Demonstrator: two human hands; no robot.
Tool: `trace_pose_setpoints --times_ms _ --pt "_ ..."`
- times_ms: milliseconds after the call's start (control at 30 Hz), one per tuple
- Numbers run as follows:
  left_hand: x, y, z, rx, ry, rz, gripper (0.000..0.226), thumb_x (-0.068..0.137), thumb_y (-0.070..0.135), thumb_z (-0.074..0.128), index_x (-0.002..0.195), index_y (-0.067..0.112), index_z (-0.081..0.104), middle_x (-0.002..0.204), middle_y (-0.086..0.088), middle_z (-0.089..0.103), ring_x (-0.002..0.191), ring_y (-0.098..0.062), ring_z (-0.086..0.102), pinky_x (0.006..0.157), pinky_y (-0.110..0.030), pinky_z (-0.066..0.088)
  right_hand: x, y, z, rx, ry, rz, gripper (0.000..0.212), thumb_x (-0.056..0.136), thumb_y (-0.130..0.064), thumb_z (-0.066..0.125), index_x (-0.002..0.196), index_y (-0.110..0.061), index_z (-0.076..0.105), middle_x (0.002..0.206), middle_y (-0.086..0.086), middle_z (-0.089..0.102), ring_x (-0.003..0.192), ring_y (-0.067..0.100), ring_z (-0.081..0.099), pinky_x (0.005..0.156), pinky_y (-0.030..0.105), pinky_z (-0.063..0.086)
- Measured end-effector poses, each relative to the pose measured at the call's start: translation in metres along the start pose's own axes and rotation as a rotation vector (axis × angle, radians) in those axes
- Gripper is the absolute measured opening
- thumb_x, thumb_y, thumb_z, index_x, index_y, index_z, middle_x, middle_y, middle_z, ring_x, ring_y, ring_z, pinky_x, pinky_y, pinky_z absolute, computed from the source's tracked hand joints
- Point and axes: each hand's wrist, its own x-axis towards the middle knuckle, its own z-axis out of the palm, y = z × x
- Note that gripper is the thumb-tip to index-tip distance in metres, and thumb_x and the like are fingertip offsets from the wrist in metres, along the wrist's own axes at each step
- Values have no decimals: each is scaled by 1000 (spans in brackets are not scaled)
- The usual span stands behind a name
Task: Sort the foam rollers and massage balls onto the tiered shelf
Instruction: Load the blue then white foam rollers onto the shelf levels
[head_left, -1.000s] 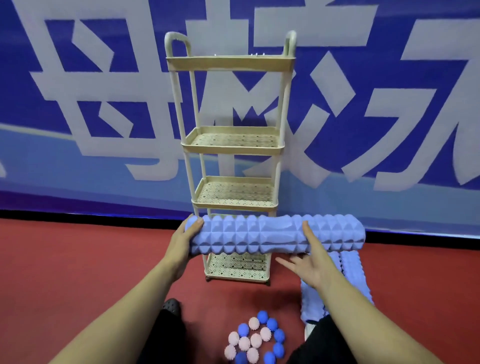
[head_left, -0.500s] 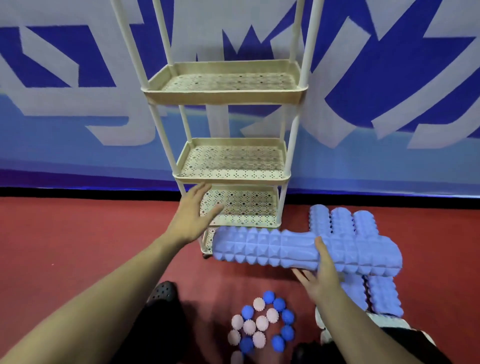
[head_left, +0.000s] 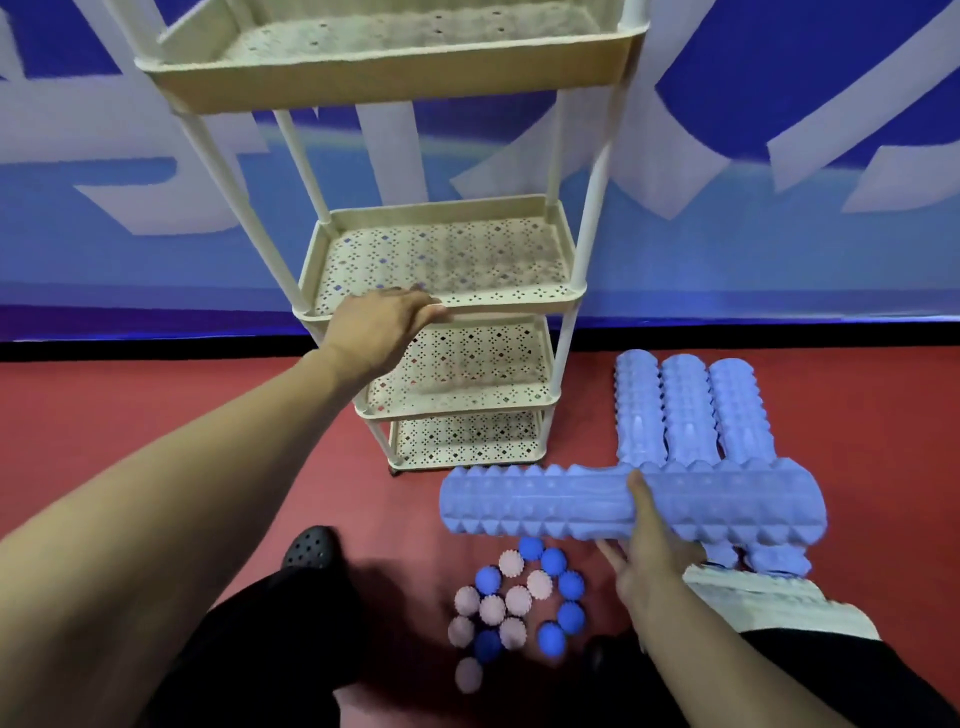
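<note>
A cream tiered shelf (head_left: 563, 291) stands at twelve o'clock on red floor (head_left: 130, 415). The left hand (head_left: 382, 322) grips a tier's front rim. At four o'clock, the right hand (head_left: 649, 561) holds a blue foam roller (head_left: 545, 506) crosswise over three floor rollers (head_left: 688, 410). Massage balls (head_left: 511, 603) cluster at six o'clock.

Cream plastic tiered shelf (head_left: 441, 306) standing on red floor (head_left: 156, 405), before blue-and-white banner (head_left: 779, 156). Right of it, three ridged lilac foam rollers (head_left: 688, 410) side by side; fourth ridged lilac roller (head_left: 545, 506) crosswise over their near ends. Cluster of spiky pink and blue massage balls (head_left: 511, 605) nearer, before shelf.
</note>
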Motion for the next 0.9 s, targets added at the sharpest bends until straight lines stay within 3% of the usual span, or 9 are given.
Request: trace_pose_setpoints --times_ms 133,233,367,433,533,567,700,800,900 --pt "-11 -4 1 -21 52 78 56 102 62 28 116 27 69 108 -2 74 100 -30 68 71 -43 56 10 30 14 20 85 -30 113 38 -57 98 126 -22 36 120 2 66 93 23 73 82 51 61" --pt "-15 -1 2 -24 78 128 55 103 61 27 111 26 69 103 -1 74 98 -31 68 67 -44 57 30 53 27 67 119 -7 121 33 -61 97 129 -23 33 125 2 61 95 23 71 77 50 63" --pt "-20 6 2 -46 95 137 56 103 65 20 107 32 65 100 6 72 100 -25 66 65 -41 55 46 81 43 96 107 -79 96 33 -58 100 108 -22 53 113 0 70 87 19 75 67 44 63" --pt "-20 10 -1 -71 101 122 48 104 62 25 107 35 64 100 8 71 102 -22 64 63 -36 50 43 87 48 127 53 -48 82 40 -49 102 106 -18 64 107 0 75 86 21 77 67 49 63" --pt "-21 14 -7 -76 61 105 45 104 61 27 109 36 64 102 9 69 104 -21 63 64 -35 47 35 94 50 149 -3 40 64 57 -35 99 107 -19 62 107 1 75 89 25 76 69 52 62" --pt "-23 15 -8 -75 51 115 47 104 62 25 110 37 64 103 10 69 104 -20 63 65 -37 50 32 97 48 143 -1 53 68 57 -37 98 111 -19 60 108 1 75 90 24 76 69 51 63" --pt "-39 22 -6 -66 35 132 51 103 66 22 117 41 64 118 16 67 111 -19 63 74 -43 58 35 117 41 67 51 72 121 30 -60 99 133 -21 48 121 0 68 94 23 74 64 48 63" --pt "-48 25 -2 -46 32 107 51 101 66 25 123 41 64 128 15 65 119 -21 60 78 -41 56 73 155 39 69 54 39 120 29 -60 100 130 -26 46 121 -5 66 94 22 73 70 51 63" --pt "-52 21 1 -67 28 101 55 100 70 24 122 42 65 121 14 68 113 -20 60 79 -43 56 75 162 52 64 43 25 116 24 -65 99 124 -27 53 113 -8 71 92 18 74 81 47 62"
